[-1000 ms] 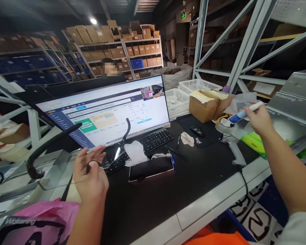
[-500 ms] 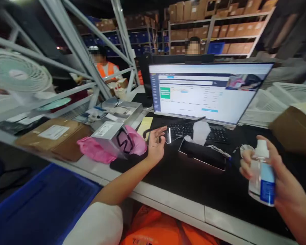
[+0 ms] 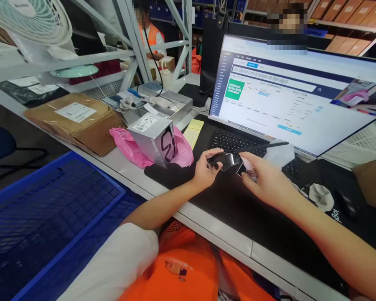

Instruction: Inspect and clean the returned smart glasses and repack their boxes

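My left hand is closed on a pair of glasses with a dark lens and a long black temple arm reaching right over the keyboard. My right hand is wrapped around a small spray bottle, its top close to the lens; most of the bottle is hidden by the hand. Behind my right hand lies a white cloth on the keyboard. A silver box with a label stands left of my left hand on a pink cloth.
A monitor stands at the back. On the left lie a cardboard box, a metal tray and yellow paper. A crumpled white item and a mouse are at right. A blue crate sits below the table edge.
My right hand has brought the spray bottle leftward from the right side to the glasses. My left hand still holds the glasses. The view has shifted and tilted downward.
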Demonstrator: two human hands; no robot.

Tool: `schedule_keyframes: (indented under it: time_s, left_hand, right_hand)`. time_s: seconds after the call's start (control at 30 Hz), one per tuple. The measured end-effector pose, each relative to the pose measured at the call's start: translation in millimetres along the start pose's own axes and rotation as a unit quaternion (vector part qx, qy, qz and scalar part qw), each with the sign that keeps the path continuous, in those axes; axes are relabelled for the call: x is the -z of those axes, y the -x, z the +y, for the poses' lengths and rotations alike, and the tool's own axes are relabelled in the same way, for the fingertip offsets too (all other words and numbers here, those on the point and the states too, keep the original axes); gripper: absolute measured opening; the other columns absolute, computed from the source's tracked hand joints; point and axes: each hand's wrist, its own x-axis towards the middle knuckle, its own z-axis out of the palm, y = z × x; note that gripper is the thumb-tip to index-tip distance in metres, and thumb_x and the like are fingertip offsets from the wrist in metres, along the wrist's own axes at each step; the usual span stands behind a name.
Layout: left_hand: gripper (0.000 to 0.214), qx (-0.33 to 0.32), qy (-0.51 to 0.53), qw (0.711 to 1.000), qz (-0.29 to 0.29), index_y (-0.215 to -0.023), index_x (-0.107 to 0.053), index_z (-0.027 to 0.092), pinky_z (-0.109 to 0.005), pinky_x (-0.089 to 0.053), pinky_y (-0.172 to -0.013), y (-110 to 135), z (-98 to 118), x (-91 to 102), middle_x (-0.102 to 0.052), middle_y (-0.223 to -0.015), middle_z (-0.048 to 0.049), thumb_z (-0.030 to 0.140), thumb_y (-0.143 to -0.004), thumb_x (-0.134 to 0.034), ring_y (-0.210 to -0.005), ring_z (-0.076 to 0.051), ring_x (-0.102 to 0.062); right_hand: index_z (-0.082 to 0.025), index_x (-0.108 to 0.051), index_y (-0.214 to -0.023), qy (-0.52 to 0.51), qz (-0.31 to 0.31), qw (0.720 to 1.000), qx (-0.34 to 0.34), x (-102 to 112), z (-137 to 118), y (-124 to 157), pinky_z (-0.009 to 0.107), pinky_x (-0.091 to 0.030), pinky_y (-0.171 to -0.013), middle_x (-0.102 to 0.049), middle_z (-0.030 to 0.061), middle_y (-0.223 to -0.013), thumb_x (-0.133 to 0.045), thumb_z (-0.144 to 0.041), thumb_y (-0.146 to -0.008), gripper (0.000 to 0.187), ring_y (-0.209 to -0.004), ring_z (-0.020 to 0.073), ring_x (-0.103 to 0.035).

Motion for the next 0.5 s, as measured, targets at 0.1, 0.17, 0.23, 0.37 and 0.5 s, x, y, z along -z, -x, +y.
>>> schedule_keyframes:
  time_s: [0.1,0.17,0.23,0.37,0.5]
  left_hand:
    - [0.035,-0.023,-0.014,1.000,-0.001,-0.124,-0.060,0.022,-0.047,-0.050,-0.112,2,0,-0.1,-0.069,-0.125,-0.0116,0.038,-0.093,-0.070,-0.123,-0.023,-0.065]
    - [0.034,-0.030,-0.013,0.999,-0.006,-0.123,-0.060,0.022,-0.048,-0.049,-0.113,3,-1,-0.9,-0.070,-0.125,-0.0112,0.036,-0.093,-0.070,-0.124,-0.024,-0.065]
    - [0.034,-0.024,-0.008,1.000,-0.011,-0.123,-0.059,0.022,-0.049,-0.048,-0.114,5,-1,-1.8,-0.069,-0.125,-0.0119,0.037,-0.094,-0.069,-0.125,-0.025,-0.064]
    - [0.036,0.001,-0.019,1.000,-0.005,-0.123,-0.060,0.021,-0.049,-0.047,-0.114,7,5,-2.1,-0.068,-0.126,-0.0136,0.041,-0.094,-0.068,-0.125,-0.026,-0.063]
    - [0.042,0.047,-0.002,0.999,0.005,-0.124,-0.061,0.020,-0.047,-0.049,-0.112,7,11,-1.7,-0.067,-0.127,-0.0146,0.047,-0.093,-0.068,-0.124,-0.026,-0.065]
  right_hand:
    - [-0.026,-0.055,-0.134,0.036,-0.051,0.998,-0.014,-5,4,-14,0.035,-0.053,-0.070,-0.070,0.0058,-0.110,-0.055,-0.022,-0.091,0.043,-0.087,0.0248,-0.069]
    - [-0.025,-0.056,-0.132,0.049,-0.065,0.996,-0.021,-10,5,-20,0.035,-0.051,-0.070,-0.070,0.0072,-0.111,-0.053,-0.022,-0.092,0.041,-0.089,0.0258,-0.069]
    - [-0.025,-0.057,-0.131,0.048,-0.081,0.995,-0.025,-14,6,-23,0.035,-0.051,-0.071,-0.070,0.0083,-0.114,-0.052,-0.021,-0.093,0.039,-0.090,0.0264,-0.069]
    - [-0.028,-0.058,-0.130,0.039,-0.086,0.996,-0.004,-21,7,-26,0.035,-0.051,-0.073,-0.071,0.0070,-0.109,-0.053,-0.021,-0.093,0.038,-0.091,0.0271,-0.069]
    - [-0.029,-0.053,-0.136,0.047,-0.064,0.997,0.008,-23,6,-27,0.037,-0.053,-0.074,-0.070,0.0068,-0.107,-0.053,-0.021,-0.093,0.044,-0.091,0.0278,-0.069]
